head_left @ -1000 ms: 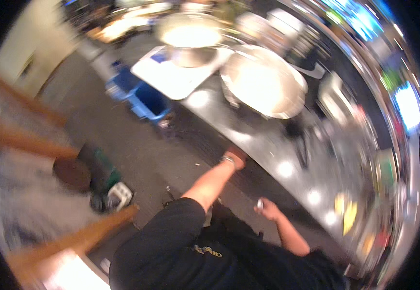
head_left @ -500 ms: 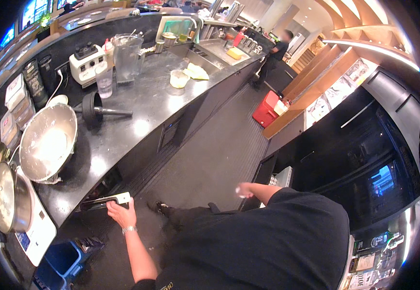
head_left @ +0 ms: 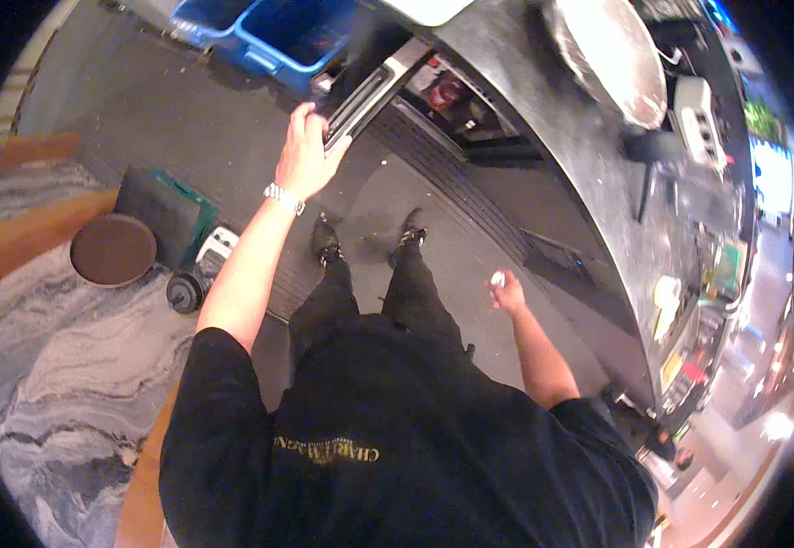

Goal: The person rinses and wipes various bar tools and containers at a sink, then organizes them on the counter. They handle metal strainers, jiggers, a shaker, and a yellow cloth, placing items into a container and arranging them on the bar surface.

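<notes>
My left hand [head_left: 310,157], with a metal watch on its wrist, grips the free end of an open under-counter cabinet door [head_left: 377,91]. Its thumb lies on one side of the door and its fingers on the other. Inside the lit cabinet [head_left: 452,96] are red and dark items that I cannot make out. My right hand [head_left: 508,294] is in the air over the floor, apart from the counter. Its fingers are closed around a small white thing [head_left: 497,279], too small and blurred to name.
Blue bins [head_left: 264,62] stand beyond the door. On the dark counter [head_left: 543,100] sit a large metal bowl [head_left: 611,55] and a white blender base [head_left: 698,123]. At the left, a round brown tray [head_left: 114,250] lies by a marble-patterned surface [head_left: 95,356].
The view has swung left and down, bringing the cabinet's inside and my feet into sight. My left hand stays on the door. My right hand, still closed, now shows in front of me.
</notes>
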The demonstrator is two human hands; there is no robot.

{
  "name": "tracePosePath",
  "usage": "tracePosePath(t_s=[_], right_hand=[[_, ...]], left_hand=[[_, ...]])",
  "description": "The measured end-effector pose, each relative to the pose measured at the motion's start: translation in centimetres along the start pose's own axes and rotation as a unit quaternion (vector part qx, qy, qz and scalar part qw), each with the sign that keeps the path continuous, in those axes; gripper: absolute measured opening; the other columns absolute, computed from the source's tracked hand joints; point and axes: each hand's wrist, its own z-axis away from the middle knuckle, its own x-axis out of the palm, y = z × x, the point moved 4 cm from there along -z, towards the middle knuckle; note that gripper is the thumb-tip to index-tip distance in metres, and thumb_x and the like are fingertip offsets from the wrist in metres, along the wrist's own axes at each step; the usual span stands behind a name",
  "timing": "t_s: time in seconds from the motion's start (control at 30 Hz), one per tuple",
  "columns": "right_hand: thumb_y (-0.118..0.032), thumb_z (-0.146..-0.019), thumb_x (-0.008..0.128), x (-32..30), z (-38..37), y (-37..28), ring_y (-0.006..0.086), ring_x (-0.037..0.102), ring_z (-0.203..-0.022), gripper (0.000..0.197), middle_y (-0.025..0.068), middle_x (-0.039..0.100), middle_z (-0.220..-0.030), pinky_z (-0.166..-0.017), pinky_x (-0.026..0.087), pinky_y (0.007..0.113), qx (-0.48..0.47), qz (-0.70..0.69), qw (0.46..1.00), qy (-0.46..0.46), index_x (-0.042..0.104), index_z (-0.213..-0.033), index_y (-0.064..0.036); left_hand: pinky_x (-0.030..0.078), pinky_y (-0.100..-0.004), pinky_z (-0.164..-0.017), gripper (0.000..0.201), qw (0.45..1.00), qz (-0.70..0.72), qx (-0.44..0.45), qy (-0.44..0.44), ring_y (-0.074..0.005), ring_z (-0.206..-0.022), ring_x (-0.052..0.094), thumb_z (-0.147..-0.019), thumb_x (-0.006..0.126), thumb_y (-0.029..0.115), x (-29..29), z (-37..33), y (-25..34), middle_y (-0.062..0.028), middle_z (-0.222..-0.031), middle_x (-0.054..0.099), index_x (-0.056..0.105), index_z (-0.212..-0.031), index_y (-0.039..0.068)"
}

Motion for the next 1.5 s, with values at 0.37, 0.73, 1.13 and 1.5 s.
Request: tracePosePath(t_s=[0.37, 0.73, 1.13, 1.5], right_hand=[[-0.041, -0.081, 0.076, 0.7, -30.9, -31.4, 0.0432, 0.062, -0.114, 0.082, 0.0252, 0.060, -0.130, -0.099, 0.049, 0.049, -0.210, 0.219, 0.931, 0.205, 0.038, -0.150, -0.0194], [-0.041, -0.084, 0.071, -1.8, -46.3, -44.4, 0.0422, 0.062, -0.113, 0.064, 0.0243, 0.062, -0.127, -0.098, 0.049, 0.050, -0.273, 0.237, 0.876, 0.318, 0.048, -0.137, -0.0139], [-0.039, -0.088, 0.063, -2.3, -44.2, -43.6, 0.0408, 0.060, -0.116, 0.047, 0.0235, 0.062, -0.126, -0.099, 0.047, 0.050, -0.303, 0.194, 0.865, 0.350, 0.059, -0.123, -0.0086], [-0.048, -0.091, 0.055, 9.6, -4.8, -2.6, 0.0421, 0.059, -0.115, 0.055, 0.0247, 0.064, -0.121, -0.098, 0.046, 0.052, -0.175, 0.138, 0.944, -0.244, 0.062, -0.124, -0.0035]], left_hand=[[0.045, -0.0481, -0.103, 0.057, 0.992, -0.096, -0.080, 0.006, -0.0386, -0.128, 0.047, -0.080, 0.078, 0.040, -1.1, -2.2, -0.3, -0.0194, -0.140, 0.048, 0.060, -0.120, 0.003], [0.044, -0.0466, -0.101, 0.063, 0.991, -0.105, -0.079, -0.006, -0.0387, -0.121, 0.054, -0.071, 0.083, 0.039, -0.7, -2.6, -1.6, -0.0181, -0.133, 0.056, 0.061, -0.118, 0.003], [0.049, -0.0450, -0.093, 0.058, 0.994, -0.082, -0.078, 0.002, -0.0360, -0.111, 0.057, -0.074, 0.082, 0.043, -0.5, -3.3, -1.3, -0.0170, -0.122, 0.061, 0.063, -0.110, 0.002], [0.039, -0.0466, -0.100, 0.049, 0.977, 0.124, -0.148, -0.092, -0.0402, -0.113, 0.051, -0.100, 0.056, 0.024, 10.2, 5.7, 9.3, -0.0287, -0.121, 0.049, 0.037, -0.131, -0.009]])
